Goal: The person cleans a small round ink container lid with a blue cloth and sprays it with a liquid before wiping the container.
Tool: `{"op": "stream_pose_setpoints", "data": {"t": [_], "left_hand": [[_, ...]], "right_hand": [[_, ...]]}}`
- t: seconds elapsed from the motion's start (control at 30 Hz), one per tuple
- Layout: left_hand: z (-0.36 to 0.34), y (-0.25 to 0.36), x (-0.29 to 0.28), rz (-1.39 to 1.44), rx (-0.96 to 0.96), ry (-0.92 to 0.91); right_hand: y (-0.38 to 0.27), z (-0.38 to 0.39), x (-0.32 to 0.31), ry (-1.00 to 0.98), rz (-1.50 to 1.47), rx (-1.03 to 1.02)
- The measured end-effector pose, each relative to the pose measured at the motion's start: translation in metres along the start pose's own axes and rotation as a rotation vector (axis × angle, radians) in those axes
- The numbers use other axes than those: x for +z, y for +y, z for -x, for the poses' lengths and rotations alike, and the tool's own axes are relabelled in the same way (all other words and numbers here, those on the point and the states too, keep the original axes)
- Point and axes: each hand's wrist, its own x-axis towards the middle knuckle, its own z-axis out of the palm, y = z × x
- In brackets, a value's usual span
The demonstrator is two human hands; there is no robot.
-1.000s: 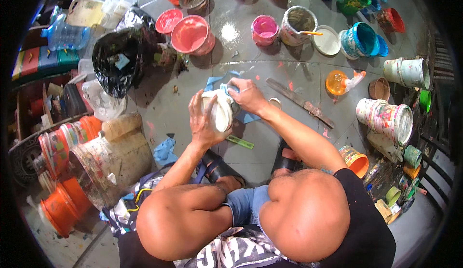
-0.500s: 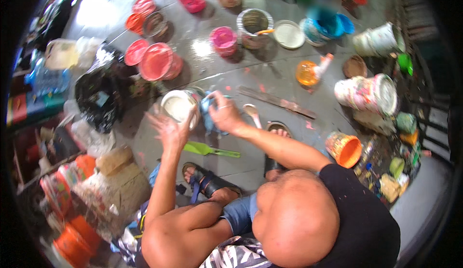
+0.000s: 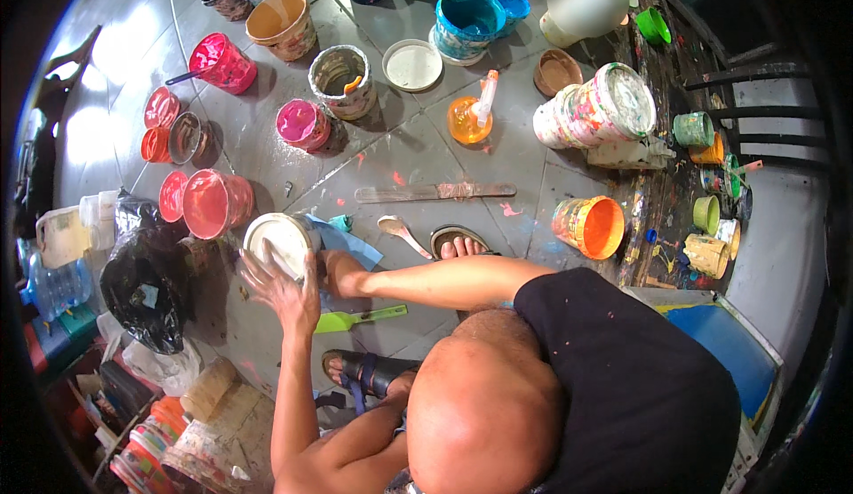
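A round white-topped tub (image 3: 286,238) stands on the floor left of centre; whether the white is a lid or paint I cannot tell. My left hand (image 3: 286,288) touches its near side, fingers spread over the rim and thumb at the right. Against the tub's right side is my right hand (image 3: 339,272), its fingers hidden behind the tub and my left hand. A thin blue cloth (image 3: 354,247) lies just beyond my right wrist. Close by are a green scraper (image 3: 360,318) and a pale spoon (image 3: 404,236).
A long flat stick (image 3: 435,192) lies farther out. Open paint pots stand around, including a coral one (image 3: 216,203), a magenta one (image 3: 303,125) and an orange one (image 3: 590,227). An orange spray bottle (image 3: 471,119) stands ahead. A black plastic bag (image 3: 142,272) sits at left.
The view has swung, so the floor objects appear shifted left. My right hand has moved from the blue cloth to low against the tub's side. My left hand stays at the tub.
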Motion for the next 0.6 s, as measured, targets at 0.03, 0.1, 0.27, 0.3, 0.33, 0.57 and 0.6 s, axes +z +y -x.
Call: {"op": "stream_pose_setpoints", "data": {"t": [0.03, 0.1, 0.27, 0.3, 0.33, 0.57, 0.6], "left_hand": [[0.002, 0.007, -0.012, -0.010, -0.058, -0.065], [0.009, -0.003, -0.017, -0.173, -0.054, -0.055], [-0.002, -0.003, -0.052, 0.108, 0.119, 0.028], [-0.007, -0.012, -0.051, 0.211, 0.062, 0.030], [-0.015, -0.026, -0.050, 0.310, 0.007, 0.032], [-0.036, -0.062, -0.051, 0.880, -0.616, -0.357], [-0.034, -0.067, -0.049, 0.937, -0.636, -0.382]], "right_hand": [[0.000, 0.006, -0.003, 0.000, 0.010, -0.029], [-0.003, 0.021, -0.025, -0.089, 0.190, -0.102], [0.009, 0.074, -0.105, 0.038, 0.327, -0.203], [0.006, 0.087, -0.119, 0.112, 0.246, -0.184], [-0.004, 0.101, -0.135, 0.187, 0.162, -0.168], [0.024, 0.168, -0.210, 0.604, 0.267, 0.057], [0.028, 0.172, -0.215, 0.635, 0.325, 0.077]]}}
